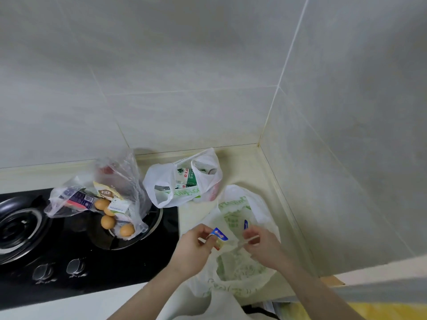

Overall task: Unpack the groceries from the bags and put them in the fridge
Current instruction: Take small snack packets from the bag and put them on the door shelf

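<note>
Holding small packet (218, 236) over near bag (240, 269), eggs (108, 221) in clear bag (124, 181)

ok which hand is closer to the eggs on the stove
Left. The left hand is just right of the eggs in the clear bag, at the stove's edge. The right hand is farther right, over the near white bag.

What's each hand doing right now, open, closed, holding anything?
Left hand: closed on a small blue-topped packet.
Right hand: pinched shut on the white plastic bag at its edge.
</note>
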`<act>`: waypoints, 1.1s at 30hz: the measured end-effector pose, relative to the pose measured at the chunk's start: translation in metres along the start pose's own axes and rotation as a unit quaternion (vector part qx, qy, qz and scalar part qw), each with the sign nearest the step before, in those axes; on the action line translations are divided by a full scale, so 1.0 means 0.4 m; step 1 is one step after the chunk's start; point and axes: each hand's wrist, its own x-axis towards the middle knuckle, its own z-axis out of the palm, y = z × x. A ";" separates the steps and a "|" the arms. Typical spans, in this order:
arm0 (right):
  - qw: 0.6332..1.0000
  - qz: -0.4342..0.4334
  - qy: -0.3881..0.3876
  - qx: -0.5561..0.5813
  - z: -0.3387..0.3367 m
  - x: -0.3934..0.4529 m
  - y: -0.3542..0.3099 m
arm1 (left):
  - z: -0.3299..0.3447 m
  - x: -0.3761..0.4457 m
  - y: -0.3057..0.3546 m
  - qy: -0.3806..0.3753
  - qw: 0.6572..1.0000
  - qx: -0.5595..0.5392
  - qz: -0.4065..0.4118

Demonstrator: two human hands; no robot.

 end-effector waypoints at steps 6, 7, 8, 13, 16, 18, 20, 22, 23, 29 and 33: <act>0.971 0.015 -0.038 -0.235 0.066 0.095 0.096 | -0.043 -0.051 -0.005 0.040 0.999 0.010 -0.013; 0.967 0.017 -0.042 -0.250 0.077 0.108 0.106 | -0.045 -0.058 -0.002 0.045 0.999 0.008 -0.010; 0.963 0.022 -0.045 -0.264 0.085 0.119 0.113 | -0.047 -0.064 0.001 0.051 0.999 0.005 -0.008; 0.949 0.003 -0.052 -0.311 0.086 0.142 0.118 | -0.051 -0.079 0.006 0.073 0.997 -0.019 -0.016; 0.942 -0.011 -0.060 -0.330 0.067 0.135 0.101 | -0.045 -0.079 0.011 0.080 0.996 -0.024 -0.023; 0.943 -0.013 -0.061 -0.326 0.062 0.139 0.113 | -0.041 -0.077 0.016 0.081 0.996 -0.026 -0.027; 0.946 -0.021 -0.068 -0.316 0.053 0.138 0.118 | -0.040 -0.075 0.021 0.079 0.996 -0.027 -0.030; 0.943 -0.032 -0.081 -0.322 0.047 0.136 0.125 | -0.039 -0.070 0.025 0.079 0.996 -0.023 -0.030; 0.940 -0.036 -0.091 -0.328 0.045 0.139 0.131 | -0.039 -0.067 0.027 0.079 0.996 -0.022 -0.032; 0.945 -0.039 -0.074 -0.315 0.040 0.131 0.136 | -0.037 -0.056 0.046 0.073 0.996 -0.023 -0.042; 0.971 -0.074 0.025 -0.224 0.030 0.139 0.122 | -0.043 -0.053 0.052 0.077 0.996 -0.024 -0.047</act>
